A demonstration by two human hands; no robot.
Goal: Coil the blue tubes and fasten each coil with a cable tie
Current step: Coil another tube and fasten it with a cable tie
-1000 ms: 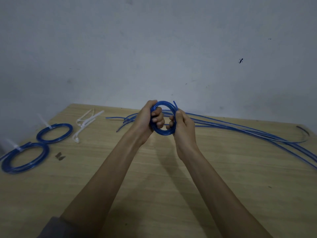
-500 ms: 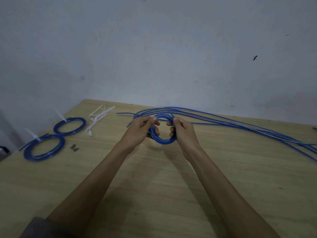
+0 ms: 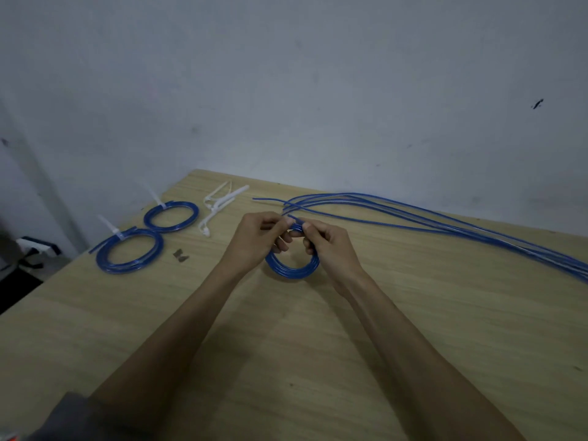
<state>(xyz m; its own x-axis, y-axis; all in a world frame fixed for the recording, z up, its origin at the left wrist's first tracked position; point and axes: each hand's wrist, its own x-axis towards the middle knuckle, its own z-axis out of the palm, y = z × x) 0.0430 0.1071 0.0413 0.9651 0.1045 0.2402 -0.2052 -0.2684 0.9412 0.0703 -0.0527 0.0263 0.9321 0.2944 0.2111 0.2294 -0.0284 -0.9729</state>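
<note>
A small blue tube coil [image 3: 291,271] hangs between both hands above the middle of the wooden table [image 3: 413,313]. My left hand [image 3: 257,240] pinches the coil's top from the left. My right hand [image 3: 327,246] grips the top and right side of the same coil. Several loose blue tubes [image 3: 445,224] lie stretched across the table behind the hands toward the right. White cable ties [image 3: 219,202] lie in a small heap at the back left.
Two finished blue coils, each with a white tie, lie at the left: the near coil [image 3: 130,253] and the far coil [image 3: 171,216]. A small dark scrap [image 3: 180,255] lies beside them. The table's left edge drops to dark floor clutter [image 3: 28,253].
The coil has come down from upright at the tubes to lower and closer to the table. Both hands have shifted their grip to the coil's top. The camera view has tilted toward the left.
</note>
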